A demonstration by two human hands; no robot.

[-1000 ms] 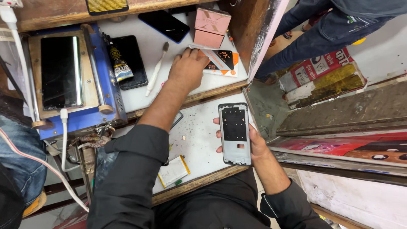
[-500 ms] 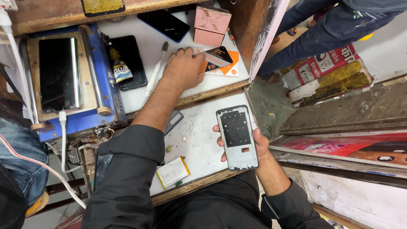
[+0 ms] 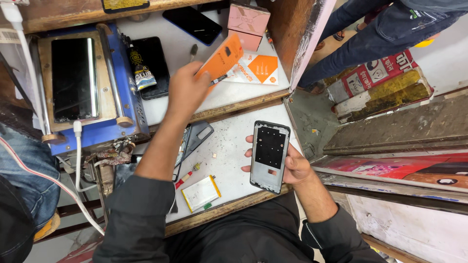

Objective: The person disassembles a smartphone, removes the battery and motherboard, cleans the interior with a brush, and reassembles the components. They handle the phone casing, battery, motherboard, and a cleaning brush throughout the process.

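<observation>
Two hands: left hand (image 3: 187,90) lifts orange packet (image 3: 222,61), right hand (image 3: 287,163) cradles phone frame (image 3: 269,157).

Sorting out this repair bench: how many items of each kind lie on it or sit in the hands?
Phone frame, right hand: 1
Orange packet, left hand: 1
Orange-and-white packet: 1
Pink box: 1
Loose battery: 1
Glue tube: 1
Total: 6

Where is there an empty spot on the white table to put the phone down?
One bare patch lies on the lower white shelf, between the dark case and the phone frame in the right hand. Another lies on the upper shelf, between the glue tube and the left hand. Around the battery and screwdriver it is crowded.
</observation>
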